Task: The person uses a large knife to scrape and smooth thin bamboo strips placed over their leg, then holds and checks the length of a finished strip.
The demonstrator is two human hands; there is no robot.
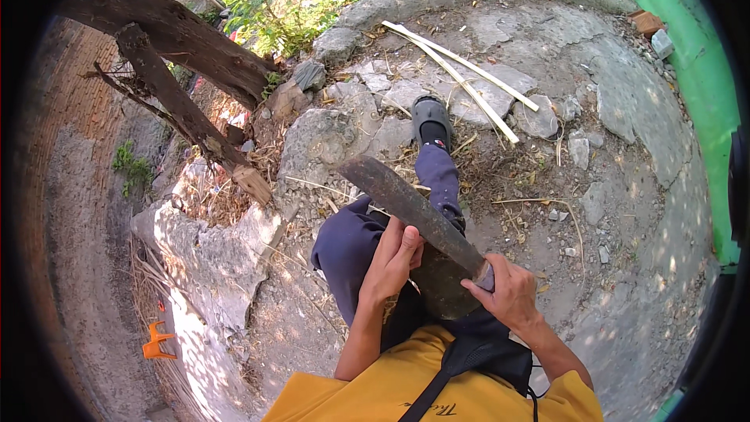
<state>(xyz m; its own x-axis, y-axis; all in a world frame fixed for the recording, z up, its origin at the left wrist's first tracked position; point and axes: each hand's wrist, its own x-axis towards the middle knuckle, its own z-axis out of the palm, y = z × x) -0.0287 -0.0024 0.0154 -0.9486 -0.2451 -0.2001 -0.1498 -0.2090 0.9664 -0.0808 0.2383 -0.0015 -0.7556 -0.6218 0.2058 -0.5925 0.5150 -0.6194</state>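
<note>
A machete with a broad, dark, worn blade lies slantwise over the person's lap, its tip pointing up and away to the left. The right hand is closed around its handle, thumb laid along the blade's base, which probably keeps the heavy blade from rolling. The left hand is curled narrow at the lower edge, thumb up, likely to steady the blade; with the fingertips partly hidden, I cannot tell whether it pinches metal or something beneath.

Under the blade sits a dark, flat, round-edged piece, perhaps there to shield the lap. The bent left knee juts out beside the left hand, while a dark clog stands farther forward, seemingly for balance. Beyond, two pale strips lie nearly together at their far ends on the cracked concrete, near the clog.
</note>
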